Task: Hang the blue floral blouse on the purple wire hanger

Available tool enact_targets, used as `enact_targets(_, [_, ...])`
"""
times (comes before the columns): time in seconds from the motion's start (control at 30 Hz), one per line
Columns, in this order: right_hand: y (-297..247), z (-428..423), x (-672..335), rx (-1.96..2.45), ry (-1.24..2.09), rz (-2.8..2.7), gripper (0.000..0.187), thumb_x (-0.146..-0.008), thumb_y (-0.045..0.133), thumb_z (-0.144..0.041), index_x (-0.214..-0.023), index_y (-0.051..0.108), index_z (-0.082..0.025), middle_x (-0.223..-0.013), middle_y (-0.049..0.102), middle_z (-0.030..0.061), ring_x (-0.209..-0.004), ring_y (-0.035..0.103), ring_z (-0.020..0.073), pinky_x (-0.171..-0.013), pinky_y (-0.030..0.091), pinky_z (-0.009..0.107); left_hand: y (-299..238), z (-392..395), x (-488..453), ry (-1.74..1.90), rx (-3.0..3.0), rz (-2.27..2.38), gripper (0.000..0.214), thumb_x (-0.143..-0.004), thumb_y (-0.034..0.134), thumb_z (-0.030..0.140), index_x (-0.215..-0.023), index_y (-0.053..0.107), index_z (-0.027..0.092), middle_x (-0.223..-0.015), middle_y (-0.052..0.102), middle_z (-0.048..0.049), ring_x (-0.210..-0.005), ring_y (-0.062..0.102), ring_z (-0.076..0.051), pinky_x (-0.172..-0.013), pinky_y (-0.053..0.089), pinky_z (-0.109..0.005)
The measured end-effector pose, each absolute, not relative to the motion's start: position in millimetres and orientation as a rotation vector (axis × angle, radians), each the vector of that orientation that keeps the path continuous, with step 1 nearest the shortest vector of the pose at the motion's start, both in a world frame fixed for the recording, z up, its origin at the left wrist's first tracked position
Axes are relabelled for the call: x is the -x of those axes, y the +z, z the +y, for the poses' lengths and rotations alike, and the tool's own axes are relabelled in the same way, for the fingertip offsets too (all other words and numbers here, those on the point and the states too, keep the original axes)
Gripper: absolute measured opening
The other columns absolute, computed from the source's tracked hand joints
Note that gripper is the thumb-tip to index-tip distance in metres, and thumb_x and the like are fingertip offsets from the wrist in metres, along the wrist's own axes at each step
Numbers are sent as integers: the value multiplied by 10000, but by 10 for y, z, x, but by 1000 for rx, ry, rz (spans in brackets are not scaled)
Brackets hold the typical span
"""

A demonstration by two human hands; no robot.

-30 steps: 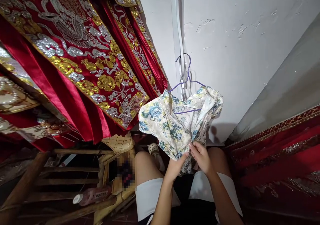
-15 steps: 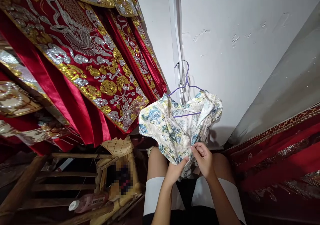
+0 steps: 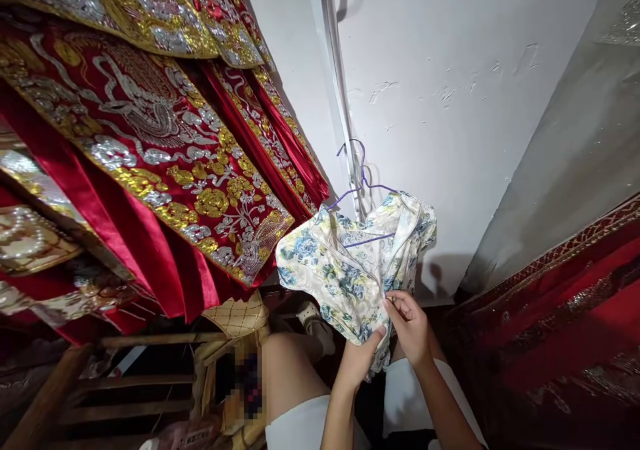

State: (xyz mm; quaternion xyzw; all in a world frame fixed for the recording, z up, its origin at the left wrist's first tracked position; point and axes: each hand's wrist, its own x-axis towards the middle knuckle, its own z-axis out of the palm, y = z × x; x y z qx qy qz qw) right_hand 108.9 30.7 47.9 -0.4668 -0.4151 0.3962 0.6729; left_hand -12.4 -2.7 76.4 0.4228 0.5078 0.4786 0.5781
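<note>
Partly between right-hand fingers (image 3: 401, 297): floral garment (image 3: 345, 277)

And here we have it: a floral garment (image 3: 345, 280), pale cream with blue blooms and yellow-green touches, draped over a slim purple hanger (image 3: 364, 180)! We see the hook curving up above the neckline, the shoulders spread along the arms, short sleeves out to either side. The neck gapes in a deep V, and we spot the lower bar crossing it. Below, the front edges converge, the cloth creased and bunching.
</note>
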Motion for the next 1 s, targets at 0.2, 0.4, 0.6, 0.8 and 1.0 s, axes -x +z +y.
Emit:
enact_targets(0.2, [451,269,-1082,1072,840,-1074,463,-893,688,-528,-1156,769,-155,-607,589,19,-603,549,184,-558,468,288,740,-38,197,1159,-960,1161,640,-735,826,409,-1316,686,181,-1324,710,-151,-1451,481,-336,-1277,222,-488])
enact_targets(0.4, [503,211,-1192,1218,725,-1070,356,-879,700,-463,-1064,805,-178,-565,536,-18,-539,502,152,-531,462,270,676,55,106,1084,-950,1058,613,-764,805,404,-1327,675,197,-1296,723,-143,-1442,493,-325,-1282,181,-522])
enact_targets(0.6, [476,149,-1361,1202,566,-940,194,-786,801,-373,-817,777,-183,-616,563,-16,-553,509,131,-518,438,254,610,-27,-5,1095,-853,997,631,-722,851,418,-1285,711,170,-1372,680,-154,-1405,534,-341,-1258,280,-489])
enact_targets(0.8, [611,138,-1364,1100,476,-999,121,-790,811,-305,-792,785,-186,-621,567,-17,-580,514,130,-569,454,267,382,-40,152,1363,-729,1163,733,-631,902,430,-1276,693,150,-1341,689,-174,-1363,559,-382,-1202,371,-507])
enact_targets(1.0, [828,44,-1229,1125,504,-1086,137,-798,779,-307,-729,779,-189,-554,488,-37,-505,467,107,-494,408,235,295,3,335,1893,-797,1509,680,-774,785,454,-1349,526,197,-1396,569,-171,-1324,555,-328,-1130,425,-479])
